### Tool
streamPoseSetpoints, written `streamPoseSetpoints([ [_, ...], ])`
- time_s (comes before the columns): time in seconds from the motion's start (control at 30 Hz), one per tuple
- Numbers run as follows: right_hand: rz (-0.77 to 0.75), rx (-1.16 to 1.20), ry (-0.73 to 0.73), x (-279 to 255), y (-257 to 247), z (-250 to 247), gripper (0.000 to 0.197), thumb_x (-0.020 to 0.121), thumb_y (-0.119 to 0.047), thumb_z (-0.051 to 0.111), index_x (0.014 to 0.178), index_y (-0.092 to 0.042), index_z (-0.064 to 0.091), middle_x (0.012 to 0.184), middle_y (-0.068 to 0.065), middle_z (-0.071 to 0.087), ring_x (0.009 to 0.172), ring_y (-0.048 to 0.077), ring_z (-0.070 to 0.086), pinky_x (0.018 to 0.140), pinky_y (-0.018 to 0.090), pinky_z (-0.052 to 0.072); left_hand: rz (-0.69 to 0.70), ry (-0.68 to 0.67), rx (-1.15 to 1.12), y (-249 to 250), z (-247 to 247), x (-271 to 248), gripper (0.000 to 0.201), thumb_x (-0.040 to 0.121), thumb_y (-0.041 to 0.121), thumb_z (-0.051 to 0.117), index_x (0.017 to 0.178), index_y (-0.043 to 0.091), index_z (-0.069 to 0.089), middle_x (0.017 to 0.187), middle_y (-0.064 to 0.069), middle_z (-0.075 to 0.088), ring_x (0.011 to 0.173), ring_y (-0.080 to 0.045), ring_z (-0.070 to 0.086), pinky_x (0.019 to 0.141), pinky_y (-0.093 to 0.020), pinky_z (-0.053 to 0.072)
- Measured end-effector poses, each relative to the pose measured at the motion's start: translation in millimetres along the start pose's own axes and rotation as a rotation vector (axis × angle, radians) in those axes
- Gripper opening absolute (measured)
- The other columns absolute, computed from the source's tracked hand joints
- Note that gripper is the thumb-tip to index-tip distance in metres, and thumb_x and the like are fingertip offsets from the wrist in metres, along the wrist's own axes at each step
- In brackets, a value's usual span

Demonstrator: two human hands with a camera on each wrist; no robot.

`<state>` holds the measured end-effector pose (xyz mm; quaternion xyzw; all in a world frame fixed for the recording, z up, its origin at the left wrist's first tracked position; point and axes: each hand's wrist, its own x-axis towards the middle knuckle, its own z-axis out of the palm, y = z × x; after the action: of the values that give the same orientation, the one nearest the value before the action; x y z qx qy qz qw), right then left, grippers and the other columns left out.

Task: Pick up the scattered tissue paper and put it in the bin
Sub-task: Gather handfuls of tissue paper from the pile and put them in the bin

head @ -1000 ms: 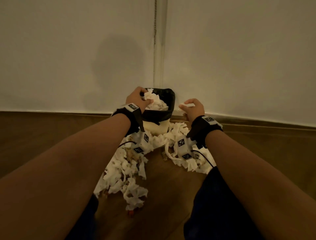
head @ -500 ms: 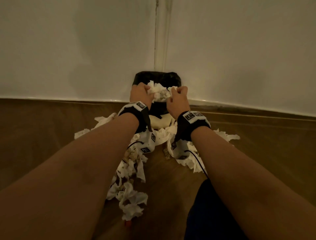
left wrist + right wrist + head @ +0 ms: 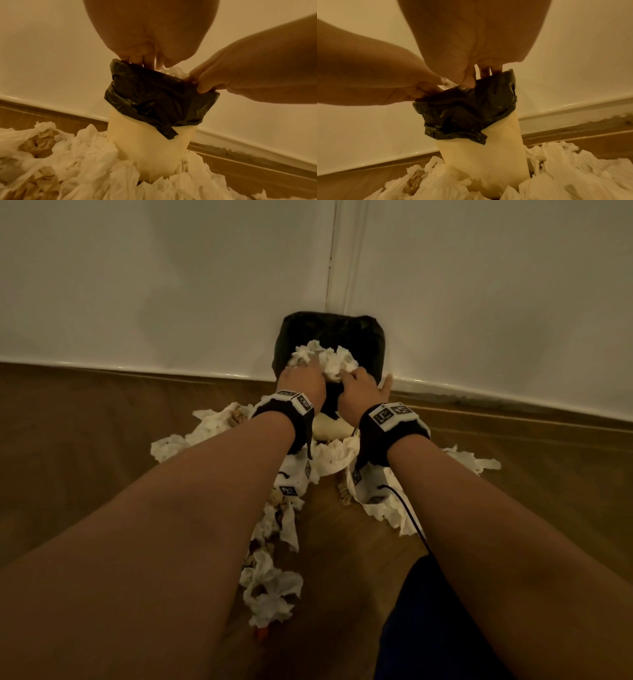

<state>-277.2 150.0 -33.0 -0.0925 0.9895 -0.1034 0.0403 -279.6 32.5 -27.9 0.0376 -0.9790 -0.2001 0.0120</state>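
A cream bin (image 3: 330,426) with a black liner (image 3: 371,345) stands in the wall corner, heaped with crumpled white tissue (image 3: 330,359). My left hand (image 3: 303,381) and right hand (image 3: 361,393) are side by side over its mouth, pressing on that heap. In the left wrist view the left fingers (image 3: 142,62) run straight down behind the liner rim (image 3: 154,86). In the right wrist view the right fingers (image 3: 489,70) also go straight into the bin (image 3: 481,155), thumb against the liner. The fingertips are hidden inside. More tissue (image 3: 270,587) lies scattered on the floor.
White walls meet right behind the bin, with a pale skirting board (image 3: 496,392) along them. Loose tissue lies on the wooden floor (image 3: 85,446) left (image 3: 209,422) and right (image 3: 476,462) of the bin and rings its base (image 3: 89,162). A dark trouser leg (image 3: 438,628) is at lower right.
The right hand moved left from beside the bin to over its mouth. Both hands went from holding tissue at the rim to pushing down on the heap. The view came closer.
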Motion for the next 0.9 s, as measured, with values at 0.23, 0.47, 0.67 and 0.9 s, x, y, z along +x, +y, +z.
streamPoseSetpoints([
  [0.23, -0.006, 0.025, 0.144, -14.8, 1.1, -20.0, 0.051, 0.085, -0.012, 0.049, 0.136, -0.014, 0.041, 0.136, 0.013, 0.039, 0.128, 0.032, 0.036, 0.113, 0.048, 0.020, -0.020, 0.096, -0.023, 5.2, -25.4, -18.7, 0.041, 0.096, 0.017, 0.039, 0.137, 0.012, 0.041, 0.138, -0.013, 0.036, 0.119, -0.030, 0.045, 0.099, -0.040, 0.038],
  [0.47, 0.004, 0.402, 0.079, -44.9, 0.3, -24.7, 0.031, 0.094, -0.011, 0.041, 0.120, -0.010, 0.058, 0.117, 0.015, 0.061, 0.105, 0.030, 0.058, 0.086, 0.032, 0.046, -0.024, 0.085, 0.125, -18.3, -34.5, -69.6, 0.036, 0.094, 0.018, 0.040, 0.130, 0.020, 0.048, 0.132, -0.010, 0.041, 0.121, -0.029, 0.038, 0.094, -0.040, 0.038],
  [0.67, 0.110, 0.389, -0.155, -97.3, -11.8, 19.7, 0.023, 0.094, -0.020, 0.048, 0.107, -0.011, 0.064, 0.112, 0.013, 0.064, 0.102, 0.030, 0.060, 0.088, 0.037, 0.050, -0.067, -0.329, 0.051, -45.6, -4.6, -140.0, 0.033, 0.095, 0.009, 0.043, 0.122, 0.019, 0.057, 0.130, -0.010, 0.053, 0.117, -0.026, 0.051, 0.096, -0.033, 0.042],
  [0.9, 0.311, 0.394, -0.565, -196.8, 12.6, 109.3, 0.021, 0.093, -0.018, 0.054, 0.105, -0.007, 0.068, 0.108, 0.012, 0.068, 0.098, 0.028, 0.064, 0.087, 0.037, 0.053, -0.066, -0.541, 0.105, -71.3, 52.2, -225.9, 0.031, 0.093, 0.009, 0.048, 0.120, 0.016, 0.059, 0.128, -0.009, 0.056, 0.115, -0.025, 0.054, 0.092, -0.030, 0.044],
])
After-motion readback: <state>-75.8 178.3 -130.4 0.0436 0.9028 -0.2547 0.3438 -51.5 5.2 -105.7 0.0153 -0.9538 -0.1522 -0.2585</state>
